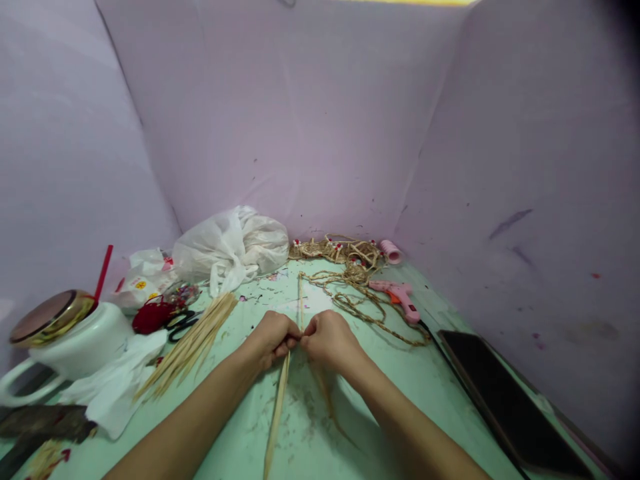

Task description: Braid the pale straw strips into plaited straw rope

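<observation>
In the middle of the head view, my left hand (pixel 275 337) and my right hand (pixel 327 339) meet with fingertips pinched on dried straw strips. A thin braided straw cord (pixel 301 300) runs from my fingers away toward the back of the table. One flat pale straw strip (pixel 278 413) hangs down toward me from under my left hand. A second, blurred straw strip (pixel 327 397) trails below my right hand. The exact crossing of the strips is hidden by my fingers. Left of my left arm lies a bundle of loose straw strips (pixel 197 343).
A pink glue gun (pixel 400 297), coiled braided cord (pixel 360 303) and a dark flat tray-like panel (pixel 505 400) are to the right. A white plastic bag (pixel 233 243) stands behind. Scissors (pixel 183 325), red yarn (pixel 153 315), a white mug (pixel 90 340) and a hammer (pixel 45 423) lie left.
</observation>
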The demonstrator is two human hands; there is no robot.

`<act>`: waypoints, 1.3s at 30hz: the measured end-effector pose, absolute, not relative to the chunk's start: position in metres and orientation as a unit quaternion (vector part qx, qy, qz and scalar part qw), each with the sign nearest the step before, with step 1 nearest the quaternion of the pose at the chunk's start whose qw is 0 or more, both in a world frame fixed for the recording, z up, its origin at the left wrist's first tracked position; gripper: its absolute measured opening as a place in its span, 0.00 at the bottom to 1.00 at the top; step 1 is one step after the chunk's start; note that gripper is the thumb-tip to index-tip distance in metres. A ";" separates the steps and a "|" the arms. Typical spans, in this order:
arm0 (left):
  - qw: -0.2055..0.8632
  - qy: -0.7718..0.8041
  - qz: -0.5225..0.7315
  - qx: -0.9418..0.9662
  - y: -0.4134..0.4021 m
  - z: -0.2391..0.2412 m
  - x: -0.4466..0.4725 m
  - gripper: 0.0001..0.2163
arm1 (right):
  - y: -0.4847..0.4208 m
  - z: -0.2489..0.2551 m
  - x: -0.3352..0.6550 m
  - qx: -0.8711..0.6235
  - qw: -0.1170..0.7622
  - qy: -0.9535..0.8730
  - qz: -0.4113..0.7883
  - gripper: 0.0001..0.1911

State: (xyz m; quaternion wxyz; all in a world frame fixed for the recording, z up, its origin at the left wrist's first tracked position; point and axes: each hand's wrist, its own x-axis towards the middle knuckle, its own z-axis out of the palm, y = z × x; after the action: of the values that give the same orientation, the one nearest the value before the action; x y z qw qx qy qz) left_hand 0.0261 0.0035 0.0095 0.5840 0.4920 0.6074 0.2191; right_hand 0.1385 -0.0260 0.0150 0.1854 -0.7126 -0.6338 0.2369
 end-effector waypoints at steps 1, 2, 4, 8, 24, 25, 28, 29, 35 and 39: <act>0.592 0.602 0.216 0.490 0.005 0.008 0.024 0.07 | -0.029 0.015 0.135 -0.714 0.186 -0.639 0.218 0.09; 0.599 0.595 0.212 0.491 0.006 0.007 0.023 0.07 | -0.031 0.015 0.131 -0.716 0.185 -0.643 0.198 0.09; 0.609 0.579 0.209 0.500 0.008 0.004 0.020 0.06 | -0.036 0.015 0.125 -0.722 0.175 -0.649 0.161 0.10; 0.615 0.547 0.225 0.522 0.010 0.004 0.017 0.03 | -0.043 0.020 0.120 -0.704 0.154 -0.674 0.162 0.11; 0.658 0.459 0.190 0.566 0.020 0.001 0.006 0.04 | -0.020 0.017 0.141 -0.554 0.361 -0.364 0.655 0.10; 0.657 0.458 0.190 0.567 0.020 0.001 0.007 0.04 | -0.020 0.016 0.140 -0.548 0.353 -0.345 0.675 0.10; 0.654 0.461 0.191 0.568 0.020 0.000 0.007 0.04 | -0.019 0.014 0.142 -0.527 0.316 -0.318 0.722 0.11; 0.654 0.463 0.190 0.568 0.020 0.000 0.007 0.04 | -0.018 0.013 0.143 -0.523 0.310 -0.320 0.726 0.11; 0.632 0.475 0.167 0.589 0.019 0.006 0.007 0.04 | -0.016 0.003 0.143 -0.582 0.321 -0.396 0.634 0.11; 0.584 0.497 0.152 0.624 0.017 0.009 0.009 0.04 | -0.014 -0.009 0.142 -0.599 0.342 -0.438 0.576 0.08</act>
State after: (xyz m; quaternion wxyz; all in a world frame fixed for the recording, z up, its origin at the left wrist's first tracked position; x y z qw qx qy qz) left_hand 0.0094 0.0169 0.0090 0.5840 0.6240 0.4965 0.1516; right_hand 0.1419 -0.0139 -0.0093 0.3419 -0.5989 -0.4385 0.5764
